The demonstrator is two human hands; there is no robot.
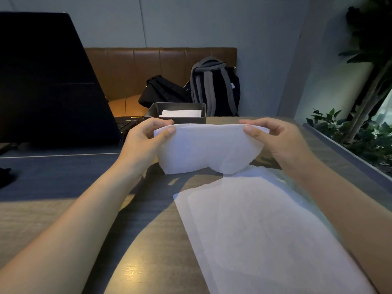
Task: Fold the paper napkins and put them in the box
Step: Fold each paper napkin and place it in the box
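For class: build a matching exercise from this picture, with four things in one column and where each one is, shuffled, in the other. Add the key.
Things
1. folded napkin
2. grey box
3. unfolded napkins
4. striped backpack

Places
A. lying flat on the table, near the person
B. on the brown bench behind the table
C. held up by its top corners in the left hand and the right hand
D. at the table's far edge, with a white napkin inside

Pairs: 1-C, 2-D, 3-A, 4-B
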